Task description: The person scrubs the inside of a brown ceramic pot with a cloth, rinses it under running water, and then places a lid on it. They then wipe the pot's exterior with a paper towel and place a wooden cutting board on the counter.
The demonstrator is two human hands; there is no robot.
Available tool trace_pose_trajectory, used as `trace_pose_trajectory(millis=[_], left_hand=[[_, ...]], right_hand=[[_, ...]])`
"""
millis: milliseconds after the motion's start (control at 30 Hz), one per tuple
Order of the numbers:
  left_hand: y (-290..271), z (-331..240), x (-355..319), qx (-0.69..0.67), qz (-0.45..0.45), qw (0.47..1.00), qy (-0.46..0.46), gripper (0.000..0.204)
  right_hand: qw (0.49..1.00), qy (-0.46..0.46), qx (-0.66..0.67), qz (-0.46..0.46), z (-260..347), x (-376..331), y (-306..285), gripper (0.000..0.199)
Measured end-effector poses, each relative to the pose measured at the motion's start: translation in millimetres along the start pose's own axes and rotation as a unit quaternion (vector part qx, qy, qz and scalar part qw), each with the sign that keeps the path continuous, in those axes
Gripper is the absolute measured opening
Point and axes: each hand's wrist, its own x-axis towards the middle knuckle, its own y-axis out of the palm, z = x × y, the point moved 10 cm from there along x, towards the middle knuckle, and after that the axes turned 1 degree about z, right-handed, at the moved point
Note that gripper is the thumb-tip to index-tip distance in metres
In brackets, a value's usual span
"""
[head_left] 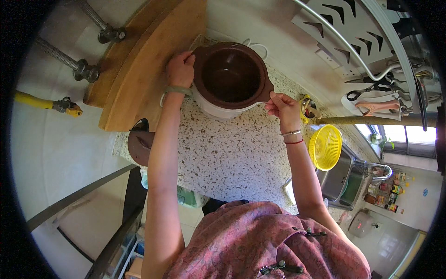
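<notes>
Brown ceramic pot (231,76), on speckled counter (232,153): gripped at opposite rim handles by left hand (180,69) and right hand (283,106); best kept level, grips even.

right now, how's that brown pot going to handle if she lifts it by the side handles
The brown pot looks like thick glazed ceramic, so probably heavy for its size and rigid. Its glossy rim may be slippery, and it would likely chip if knocked on the speckled counter. The left hand and right hand hold opposite handles, so tipping seems unlikely.
</notes>
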Motion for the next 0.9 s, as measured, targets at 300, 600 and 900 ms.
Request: trace_pose_trajectory(millis=[300,600,900], left_hand=[[-4.8,-11.5,-6.0,0.136,0.008,0.991,0.008,0.031],[-8.6,-22.7,-10.7,0.164,-0.005,0.986,0.002,0.025],[-9.0,-22.1,-14.7,0.175,-0.003,0.984,0.042,0.032]], right_hand=[[0.998,-0.016,-0.063,0.010,8.0,6.8,1.5,0.026],[0.989,-0.050,-0.137,0.019,15.3,11.2,2.8,0.029],[0.993,-0.038,-0.111,0.003,11.6,15.0,-1.9,0.030]])
